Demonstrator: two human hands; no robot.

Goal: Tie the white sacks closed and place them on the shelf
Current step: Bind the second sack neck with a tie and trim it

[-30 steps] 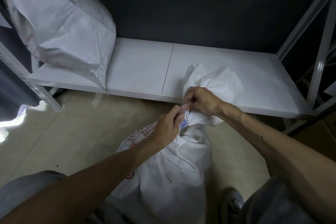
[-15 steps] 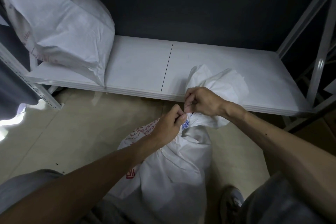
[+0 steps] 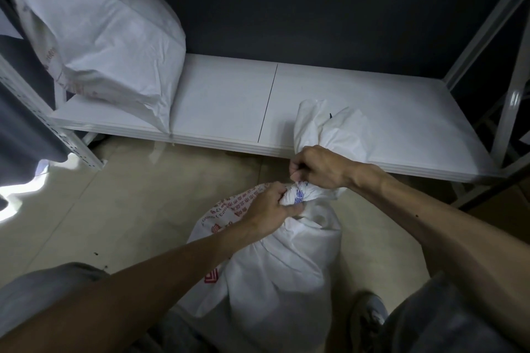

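White woven plastic, bunched hard at the neck [image 3: 298, 196] of the sack [image 3: 281, 275], which stands on the tan floor [image 3: 129, 209] just in front of the shelf [image 3: 223, 100]. Gripped there from the near side by the left hand [image 3: 269, 209], fingers curled round the gathered throat. Pinched from above by the right hand [image 3: 318, 166], thumb and fingertips pressed together on something small at the twist; tie or fold of cloth, impossible to tell.

Against a second ago: hands drawn slightly apart, the right lifted a little, neck cinched narrower, loose top [image 3: 335, 129] flaring taller across the shelf edge. Reads as a twist or knot being pulled tight but not finished. Closing step well along; placing not yet begun for this one.

Around: second white sack [image 3: 109, 37] already slumped on the left end of the shelf, one corner reaching the front edge. Likely landing spot for the next: the board's middle or right stretch. White metal upright [image 3: 513, 100] at the right end, perforated post [image 3: 57, 135] at the left, dark wall [image 3: 315, 3] behind. In the way: only the shelf's front lip to lift over, plus a shoe [image 3: 368, 315] close by the sack's base.
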